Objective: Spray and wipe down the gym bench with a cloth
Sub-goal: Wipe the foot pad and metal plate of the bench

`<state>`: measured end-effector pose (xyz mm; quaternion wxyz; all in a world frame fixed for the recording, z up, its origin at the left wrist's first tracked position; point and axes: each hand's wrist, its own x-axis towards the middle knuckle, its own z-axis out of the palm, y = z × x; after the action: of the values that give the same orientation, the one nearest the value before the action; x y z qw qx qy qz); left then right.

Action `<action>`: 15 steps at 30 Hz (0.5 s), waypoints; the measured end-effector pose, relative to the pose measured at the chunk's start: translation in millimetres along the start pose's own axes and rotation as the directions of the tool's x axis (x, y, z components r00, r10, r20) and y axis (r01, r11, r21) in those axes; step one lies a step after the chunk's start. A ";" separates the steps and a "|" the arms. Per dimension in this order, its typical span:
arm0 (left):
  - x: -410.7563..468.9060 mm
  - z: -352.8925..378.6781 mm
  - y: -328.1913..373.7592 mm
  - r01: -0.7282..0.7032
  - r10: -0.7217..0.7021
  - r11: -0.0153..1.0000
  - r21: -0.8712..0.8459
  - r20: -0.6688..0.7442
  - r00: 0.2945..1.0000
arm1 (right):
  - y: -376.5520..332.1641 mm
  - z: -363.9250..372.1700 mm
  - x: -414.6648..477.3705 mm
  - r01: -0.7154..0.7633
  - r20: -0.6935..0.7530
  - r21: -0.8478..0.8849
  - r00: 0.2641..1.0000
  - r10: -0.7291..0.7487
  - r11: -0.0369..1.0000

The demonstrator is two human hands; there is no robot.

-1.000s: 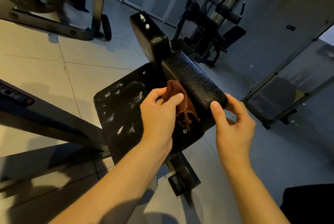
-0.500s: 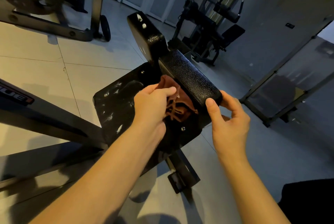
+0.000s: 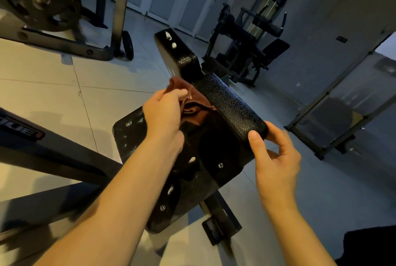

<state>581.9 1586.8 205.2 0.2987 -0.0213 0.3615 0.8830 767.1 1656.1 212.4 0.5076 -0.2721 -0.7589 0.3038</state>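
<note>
left grip [image 3: 165, 113] is pinching the brown cloth [image 3: 198, 113] | cloth is lying bunched on the black surface [image 3: 225, 154], against the raised pad [image 3: 229, 102] | right grip [image 3: 276, 158] is clasping the pad's near end

Both forearms bare, entering from the bottom edge. The left hand [image 3: 163, 113] shows its back to the camera, fingers [image 3: 179, 93] curled and bunching the cloth [image 3: 194, 106]; the wrist is roughly straight and the forearm slightly blurred. The right hand [image 3: 277, 158] sits lower right, thumb up and fingers curled behind, pinching the near end of the bench pad [image 3: 230, 105]. Hands apart.
</note>
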 end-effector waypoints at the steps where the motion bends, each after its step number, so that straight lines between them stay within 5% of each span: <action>1: 3.8 -1.9 0.3 -0.074 0.075 0.997 0.038 -0.028 0.997 | 0.6 1.3 0.1 0.003 -0.009 -0.001 1.000 -0.003 1.000; 3: 12.7 -6.2 -7.5 -0.108 0.122 0.983 0.148 -0.093 0.988 | 1.3 3.3 -0.3 0.003 -0.026 0.004 1.000 -0.003 1.000; 9: 15.4 8.7 -42.4 0.145 -0.135 0.978 0.153 -0.073 0.988 | -1.5 4.4 -0.2 0.009 -0.022 0.019 1.000 -0.009 1.000; 15: 23.5 3.5 9.3 -0.138 0.139 0.990 0.014 -0.010 0.990 | 3.5 3.6 1.0 0.040 -0.016 -0.003 0.999 -0.040 0.999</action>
<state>558.2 1595.9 207.7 0.2349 0.0011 0.3696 0.8990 763.8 1658.5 209.3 0.5191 -0.2601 -0.7606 0.2906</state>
